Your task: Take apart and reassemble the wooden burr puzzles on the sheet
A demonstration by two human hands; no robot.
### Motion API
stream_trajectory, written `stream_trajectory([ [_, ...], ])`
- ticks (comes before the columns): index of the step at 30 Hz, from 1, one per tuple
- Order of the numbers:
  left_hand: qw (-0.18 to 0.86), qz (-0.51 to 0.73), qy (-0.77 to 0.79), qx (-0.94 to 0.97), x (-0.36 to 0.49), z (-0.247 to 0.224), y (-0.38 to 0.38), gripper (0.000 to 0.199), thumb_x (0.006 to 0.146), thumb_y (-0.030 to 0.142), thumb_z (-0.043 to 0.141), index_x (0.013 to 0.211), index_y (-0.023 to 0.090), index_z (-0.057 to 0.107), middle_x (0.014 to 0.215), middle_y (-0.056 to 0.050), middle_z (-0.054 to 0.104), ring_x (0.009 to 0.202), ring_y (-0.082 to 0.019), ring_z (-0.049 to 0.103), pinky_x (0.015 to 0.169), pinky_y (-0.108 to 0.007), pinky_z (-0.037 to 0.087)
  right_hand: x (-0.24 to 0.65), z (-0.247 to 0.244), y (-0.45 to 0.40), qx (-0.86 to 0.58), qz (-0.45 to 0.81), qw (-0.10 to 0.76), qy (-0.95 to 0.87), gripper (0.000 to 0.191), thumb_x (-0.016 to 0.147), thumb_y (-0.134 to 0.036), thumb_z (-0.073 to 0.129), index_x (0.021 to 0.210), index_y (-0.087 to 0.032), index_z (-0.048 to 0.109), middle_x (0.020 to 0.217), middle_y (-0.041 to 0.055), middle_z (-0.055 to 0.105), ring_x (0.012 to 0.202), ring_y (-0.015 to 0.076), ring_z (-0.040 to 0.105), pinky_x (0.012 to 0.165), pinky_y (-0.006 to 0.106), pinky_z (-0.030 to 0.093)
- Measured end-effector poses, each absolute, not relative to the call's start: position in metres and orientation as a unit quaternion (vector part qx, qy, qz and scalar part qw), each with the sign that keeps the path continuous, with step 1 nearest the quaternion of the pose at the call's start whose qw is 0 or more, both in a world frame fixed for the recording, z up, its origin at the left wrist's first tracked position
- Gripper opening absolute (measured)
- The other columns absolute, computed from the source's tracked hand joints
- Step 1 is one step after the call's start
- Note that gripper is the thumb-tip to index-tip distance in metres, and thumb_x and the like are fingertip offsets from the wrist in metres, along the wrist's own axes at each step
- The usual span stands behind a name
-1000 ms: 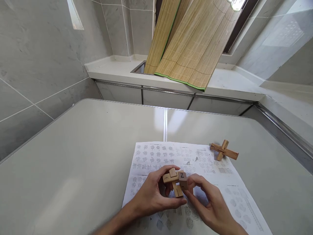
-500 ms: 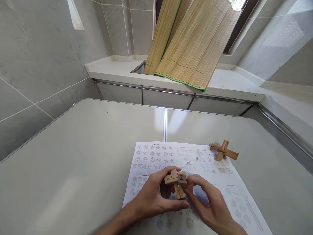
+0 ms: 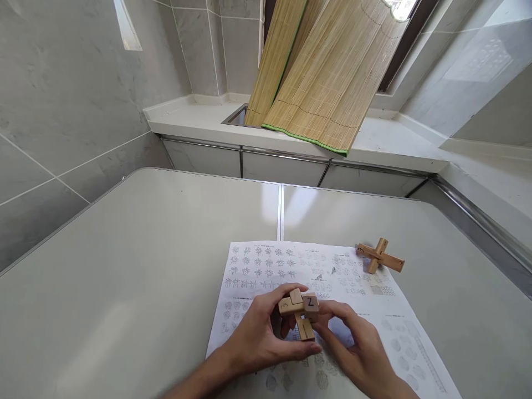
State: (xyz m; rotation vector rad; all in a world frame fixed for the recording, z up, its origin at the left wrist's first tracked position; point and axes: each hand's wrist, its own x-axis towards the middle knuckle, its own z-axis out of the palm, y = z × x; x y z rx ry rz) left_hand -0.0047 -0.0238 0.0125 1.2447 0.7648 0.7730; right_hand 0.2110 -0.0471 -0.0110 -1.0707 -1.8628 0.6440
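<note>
My left hand (image 3: 261, 327) is closed around a partly assembled wooden burr puzzle (image 3: 291, 306), its thumb along the near side and its fingers behind. Numbers are marked on the pieces; a "2" shows on the end of one block (image 3: 311, 302) at the right. My right hand (image 3: 353, 338) pinches at that right side with thumb and forefinger, its fingertips partly hidden behind the wood. The puzzle is held above a printed paper sheet (image 3: 257, 285) with rows of small diagrams.
Two or more crossed wooden puzzle pieces (image 3: 377, 257) lie at the sheet's upper right corner. The pale table (image 3: 137, 249) has a metal seam down its middle. Beyond its far edge is a white ledge (image 3: 191, 121) with a bamboo blind (image 3: 320, 83) hanging over it.
Both hands keep their hold on the puzzle. The block marked "2" has shifted very slightly to the right, and the view has moved a touch.
</note>
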Motion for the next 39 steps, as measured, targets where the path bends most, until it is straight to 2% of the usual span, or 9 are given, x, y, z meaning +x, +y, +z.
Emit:
stream_trajectory([
  [5, 0.669, 0.312, 0.361, 0.569, -0.008, 0.022, -0.022, 0.063, 0.077, 0.035, 0.09, 0.132, 0.022, 0.061, 0.108, -0.005, 0.066, 0.094, -0.02, 0.061, 0.081, -0.031, 0.051, 0.214, -0.012, -0.048, -0.408, 0.213, 0.444, -0.768, 0.035, 0.103, -0.024, 0.063, 0.138, -0.029, 0.06, 0.086, 0.0016, 0.077, 0.07, 0.0196, 0.077, 0.069, 0.029, 0.067],
  [9, 0.659, 0.307, 0.341, 0.596, -0.008, 0.026, -0.021, 0.054, 0.079, 0.032, 0.087, 0.127, 0.021, 0.065, 0.109, -0.006, 0.069, 0.098, -0.023, 0.063, 0.086, -0.033, 0.052, 0.216, -0.008, -0.047, -0.383, 0.228, 0.4, -0.801, 0.058, 0.105, -0.022, 0.057, 0.16, -0.034, 0.043, 0.096, 0.0042, 0.08, 0.084, 0.0235, 0.081, 0.077, 0.033, 0.068],
  [13, 0.655, 0.301, 0.326, 0.612, -0.008, 0.027, -0.02, 0.049, 0.078, 0.029, 0.088, 0.121, 0.021, 0.069, 0.104, -0.004, 0.07, 0.094, -0.021, 0.063, 0.084, -0.03, 0.052, 0.217, -0.007, -0.047, -0.361, 0.255, 0.372, -0.816, 0.067, 0.108, -0.022, 0.052, 0.168, -0.039, 0.028, 0.103, 0.0052, 0.081, 0.094, 0.0254, 0.081, 0.076, 0.033, 0.068],
  [20, 0.611, 0.328, 0.334, 0.638, -0.009, 0.021, -0.02, 0.061, 0.072, 0.031, 0.094, 0.127, 0.022, 0.068, 0.111, -0.005, 0.073, 0.102, -0.025, 0.066, 0.09, -0.033, 0.053, 0.216, -0.01, -0.048, -0.357, 0.272, 0.384, -0.807, 0.066, 0.108, -0.022, 0.051, 0.167, -0.041, 0.029, 0.126, 0.0075, 0.078, 0.099, 0.0242, 0.081, 0.08, 0.032, 0.069],
  [25, 0.565, 0.333, 0.361, 0.663, -0.008, 0.012, -0.022, 0.074, 0.065, 0.036, 0.097, 0.132, 0.024, 0.067, 0.111, -0.006, 0.072, 0.095, -0.024, 0.067, 0.089, -0.035, 0.055, 0.212, -0.004, -0.047, -0.344, 0.253, 0.387, -0.817, 0.068, 0.105, -0.014, 0.05, 0.165, -0.043, 0.034, 0.106, 0.0051, 0.081, 0.088, 0.0242, 0.082, 0.067, 0.028, 0.067],
  [29, 0.532, 0.344, 0.361, 0.685, -0.007, 0.012, -0.022, 0.074, 0.062, 0.037, 0.098, 0.13, 0.026, 0.069, 0.115, -0.006, 0.07, 0.097, -0.024, 0.067, 0.096, -0.039, 0.054, 0.208, -0.003, -0.046, -0.345, 0.248, 0.399, -0.813, 0.068, 0.105, -0.014, 0.051, 0.164, -0.044, 0.033, 0.095, 0.002, 0.082, 0.075, 0.0223, 0.081, 0.061, 0.027, 0.065],
  [34, 0.535, 0.357, 0.343, 0.685, -0.008, 0.013, -0.021, 0.071, 0.064, 0.038, 0.098, 0.128, 0.026, 0.07, 0.111, -0.006, 0.07, 0.095, -0.023, 0.066, 0.089, -0.035, 0.053, 0.209, -0.004, -0.047, -0.348, 0.272, 0.403, -0.802, 0.066, 0.106, -0.02, 0.054, 0.163, -0.045, 0.034, 0.092, 0.0005, 0.082, 0.073, 0.0214, 0.081, 0.066, 0.028, 0.067],
  [37, 0.523, 0.372, 0.343, 0.686, -0.01, 0.013, -0.02, 0.071, 0.064, 0.038, 0.098, 0.128, 0.027, 0.07, 0.105, -0.004, 0.069, 0.092, -0.022, 0.064, 0.085, -0.033, 0.052, 0.212, -0.003, -0.048, -0.376, 0.331, 0.398, -0.769, 0.062, 0.107, -0.03, 0.057, 0.164, -0.04, 0.035, 0.095, 0.0016, 0.083, 0.077, 0.0215, 0.081, 0.074, 0.031, 0.068],
  [39, 0.51, 0.377, 0.344, 0.693, -0.011, 0.014, -0.02, 0.073, 0.063, 0.035, 0.099, 0.13, 0.028, 0.069, 0.102, -0.002, 0.068, 0.089, -0.021, 0.063, 0.084, -0.033, 0.051, 0.213, -0.003, -0.048, -0.389, 0.372, 0.395, -0.744, 0.052, 0.109, -0.035, 0.054, 0.16, -0.036, 0.041, 0.101, 0.0042, 0.083, 0.078, 0.0212, 0.082, 0.076, 0.032, 0.069],
])
